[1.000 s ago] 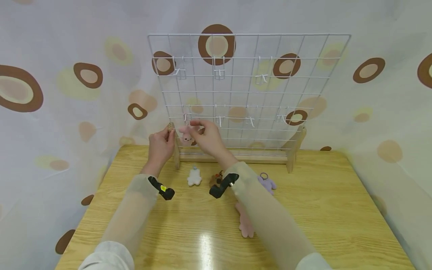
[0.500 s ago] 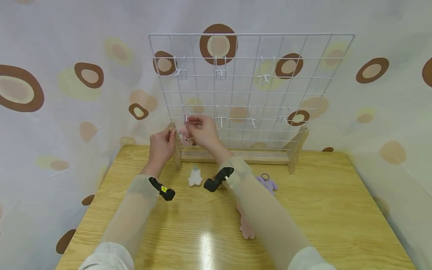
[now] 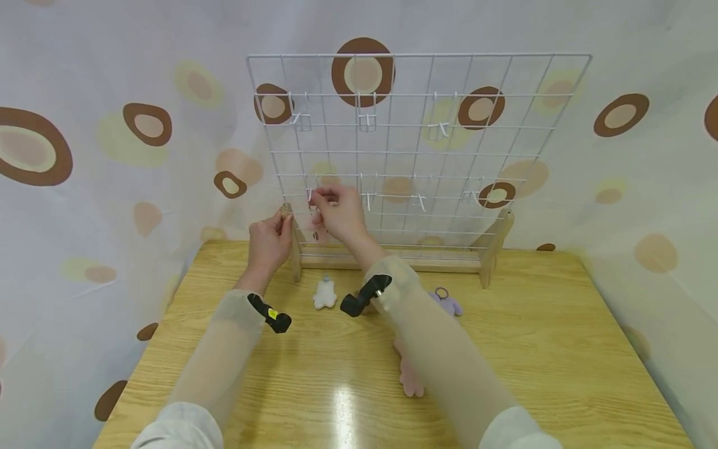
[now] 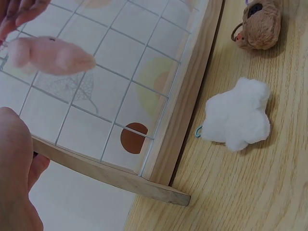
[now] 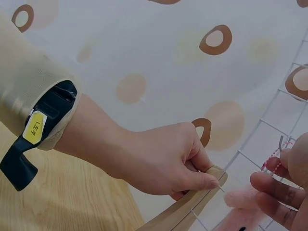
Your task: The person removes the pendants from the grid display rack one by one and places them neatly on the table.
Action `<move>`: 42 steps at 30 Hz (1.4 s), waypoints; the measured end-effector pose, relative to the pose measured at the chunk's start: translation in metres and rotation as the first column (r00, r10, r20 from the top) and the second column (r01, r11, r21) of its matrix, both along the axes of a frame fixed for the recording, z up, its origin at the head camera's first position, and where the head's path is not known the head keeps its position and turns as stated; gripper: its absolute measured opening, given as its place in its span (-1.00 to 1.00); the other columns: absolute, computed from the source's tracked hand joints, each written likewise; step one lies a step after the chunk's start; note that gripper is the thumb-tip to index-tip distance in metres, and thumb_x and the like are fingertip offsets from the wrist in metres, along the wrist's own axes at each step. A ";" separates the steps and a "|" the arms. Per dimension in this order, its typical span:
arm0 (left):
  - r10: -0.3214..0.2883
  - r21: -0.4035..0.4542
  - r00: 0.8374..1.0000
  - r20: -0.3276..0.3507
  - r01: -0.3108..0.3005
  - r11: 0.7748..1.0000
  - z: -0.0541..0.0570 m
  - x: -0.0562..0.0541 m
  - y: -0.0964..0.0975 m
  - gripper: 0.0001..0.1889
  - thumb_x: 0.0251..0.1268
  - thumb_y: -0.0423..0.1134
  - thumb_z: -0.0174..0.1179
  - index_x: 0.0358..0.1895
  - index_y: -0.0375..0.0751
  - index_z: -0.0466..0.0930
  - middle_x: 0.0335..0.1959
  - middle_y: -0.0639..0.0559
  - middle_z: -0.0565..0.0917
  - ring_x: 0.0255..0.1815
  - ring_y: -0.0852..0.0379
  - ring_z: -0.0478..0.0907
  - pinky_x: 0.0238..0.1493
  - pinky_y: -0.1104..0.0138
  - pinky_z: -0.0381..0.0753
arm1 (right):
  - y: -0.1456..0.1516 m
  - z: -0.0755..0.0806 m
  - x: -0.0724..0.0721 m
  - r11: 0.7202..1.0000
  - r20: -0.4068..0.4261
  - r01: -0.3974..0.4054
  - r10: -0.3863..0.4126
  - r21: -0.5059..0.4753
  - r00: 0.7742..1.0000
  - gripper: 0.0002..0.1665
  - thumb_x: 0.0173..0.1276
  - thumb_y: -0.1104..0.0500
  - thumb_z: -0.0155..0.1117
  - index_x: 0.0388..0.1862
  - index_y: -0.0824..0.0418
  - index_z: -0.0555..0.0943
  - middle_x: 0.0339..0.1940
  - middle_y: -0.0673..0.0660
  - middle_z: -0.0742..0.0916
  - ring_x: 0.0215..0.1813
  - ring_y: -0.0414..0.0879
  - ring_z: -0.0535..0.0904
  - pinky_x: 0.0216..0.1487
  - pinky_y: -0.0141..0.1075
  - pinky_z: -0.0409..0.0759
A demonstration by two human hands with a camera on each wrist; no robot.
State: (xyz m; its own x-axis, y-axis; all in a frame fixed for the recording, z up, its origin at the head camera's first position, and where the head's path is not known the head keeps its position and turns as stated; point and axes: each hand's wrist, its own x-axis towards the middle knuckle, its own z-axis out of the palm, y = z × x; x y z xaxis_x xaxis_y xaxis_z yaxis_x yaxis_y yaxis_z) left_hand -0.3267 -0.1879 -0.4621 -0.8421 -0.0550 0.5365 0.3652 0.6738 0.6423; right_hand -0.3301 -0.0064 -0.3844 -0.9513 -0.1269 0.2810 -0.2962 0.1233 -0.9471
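My left hand (image 3: 269, 246) grips the top of the wooden upright (image 5: 215, 174) at the left end of a white wire grid rack (image 3: 417, 56). Beside it, my right hand (image 3: 343, 215) pinches a pink beaded loop (image 5: 273, 162) at a white hook (image 5: 281, 143) low on the grid's left side. From that loop hangs a small pink plush keychain (image 4: 50, 55), partly hidden by the right hand in the head view. Whether the loop sits over the hook I cannot tell.
On the table lie a white plush (image 3: 325, 294), a brown plush (image 4: 261, 26), a purple plush (image 3: 449, 304) and a pink plush (image 3: 412, 377) partly under the right forearm. Several other white hooks (image 3: 367, 121) stick out from the grid.
My right hand has moved slightly up and left, from beside the pink plush keychain to the hook. The left hand keeps its grip on the upright.
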 end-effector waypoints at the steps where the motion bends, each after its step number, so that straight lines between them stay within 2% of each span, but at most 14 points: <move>1: 0.000 0.000 1.000 0.000 0.000 1.000 0.000 -0.001 0.000 -0.74 0.63 -0.26 0.18 -0.14 -0.41 0.76 -0.66 -0.01 0.55 -0.66 0.08 0.39 -0.65 0.32 0.28 | 0.001 0.002 0.001 1.000 -0.006 -0.004 0.004 -0.004 1.000 -0.80 0.60 0.28 0.28 0.01 0.42 0.72 -0.22 0.20 0.82 -0.55 -0.14 0.69 -0.49 -0.34 0.66; 9: 0.015 -0.025 1.000 -0.001 -0.015 1.000 0.000 -0.002 -0.001 -0.73 0.64 -0.25 0.17 -0.16 -0.39 0.76 -0.63 -0.06 0.62 -0.65 0.09 0.42 -0.64 0.33 0.28 | 0.006 0.012 0.010 0.998 -0.049 -0.030 0.033 0.053 0.998 -0.81 0.59 0.30 0.29 -0.02 0.44 0.72 -0.24 0.20 0.82 -0.51 -0.14 0.65 -0.47 -0.38 0.62; 17: 0.016 -0.025 1.000 -0.007 -0.017 1.000 -0.003 -0.002 0.001 -0.74 0.63 -0.27 0.19 -0.14 -0.43 0.76 -0.63 -0.07 0.62 -0.65 0.08 0.42 -0.62 0.31 0.30 | 0.012 0.014 0.020 0.996 -0.053 -0.039 0.043 0.082 0.998 -0.84 0.57 0.30 0.31 -0.06 0.39 0.75 -0.24 0.16 0.82 -0.29 -0.10 0.73 -0.38 -0.36 0.66; 24: 0.022 -0.022 1.000 -0.012 -0.023 1.000 -0.003 -0.001 0.002 -0.72 0.63 -0.26 0.18 -0.12 -0.45 0.77 -0.61 -0.10 0.64 -0.65 0.09 0.41 -0.63 0.31 0.29 | 0.021 0.016 0.030 0.995 -0.062 -0.087 0.090 0.042 0.994 -0.85 0.54 0.27 0.37 -0.09 0.37 0.74 -0.24 0.16 0.82 -0.34 -0.09 0.71 -0.42 -0.33 0.65; 31: 0.022 -0.012 0.999 0.027 -0.022 1.000 0.001 0.002 0.003 -0.70 0.65 -0.23 0.16 -0.06 -0.43 0.77 -0.65 -0.04 0.56 -0.65 0.10 0.38 -0.64 0.35 0.25 | 0.030 0.020 0.042 0.991 -0.022 -0.134 0.134 -0.016 0.991 -0.85 0.52 0.25 0.40 -0.09 0.35 0.73 -0.21 0.16 0.79 -0.43 -0.08 0.71 -0.35 -0.23 0.72; 39: 0.021 -0.021 1.000 0.023 -0.020 1.000 0.001 0.002 0.002 -0.70 0.65 -0.24 0.15 -0.13 -0.44 0.75 -0.68 -0.04 0.54 -0.67 0.09 0.37 -0.65 0.34 0.24 | 0.044 0.022 0.055 0.984 -0.085 -0.180 0.177 -0.020 0.980 -0.87 0.50 0.30 0.40 -0.12 0.40 0.72 -0.26 0.18 0.79 -0.53 -0.09 0.65 -0.41 -0.29 0.66; 42: 0.013 -0.016 1.000 0.025 -0.012 1.000 0.003 0.003 0.003 -0.70 0.65 -0.25 0.15 -0.12 -0.45 0.75 -0.67 -0.05 0.54 -0.67 0.08 0.37 -0.64 0.35 0.25 | 0.049 0.021 0.060 0.981 -0.085 -0.190 0.188 -0.020 0.978 -0.87 0.49 0.30 0.40 -0.12 0.40 0.72 -0.25 0.21 0.80 -0.54 -0.10 0.64 -0.39 -0.28 0.66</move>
State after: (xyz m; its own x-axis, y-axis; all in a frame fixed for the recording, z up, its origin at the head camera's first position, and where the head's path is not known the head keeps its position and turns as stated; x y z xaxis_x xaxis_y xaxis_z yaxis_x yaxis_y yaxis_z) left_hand -0.3238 -0.1851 -0.4595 -0.8548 -0.0575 0.5158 0.3404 0.6882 0.6407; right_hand -0.2705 0.0431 -0.3632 -0.8841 -0.2935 0.3636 -0.3891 0.0314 -0.9207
